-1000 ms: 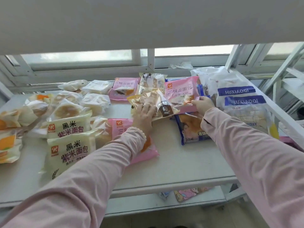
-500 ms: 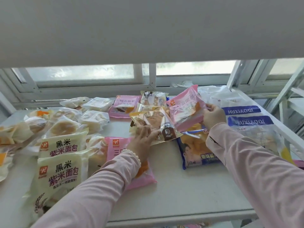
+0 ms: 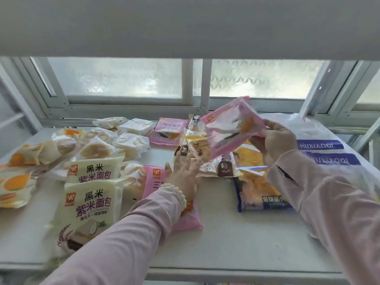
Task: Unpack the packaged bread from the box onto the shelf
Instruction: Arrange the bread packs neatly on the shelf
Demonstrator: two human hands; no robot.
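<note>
Window-side shelf [image 3: 226, 243] is crowded, lol. My right hand [image 3: 275, 140] pinches the pink bread packet [image 3: 230, 130] by its right edge, slanting left over the gold packet [image 3: 205, 151] my flat left hand [image 3: 185, 173] presses.

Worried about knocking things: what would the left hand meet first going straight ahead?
The left hand would likely meet the brown-labelled bread packet right at its fingertips; whether they touch is unclear.

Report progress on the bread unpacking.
Done: many packets, including white black-rice bread packets, lie on the white shelf. In hand: the right hand holds a pink plastic sandwich-bread packet above it; the left hand touches a clear brown-labelled packet. Left: placing the pink one; box not visible.
</note>
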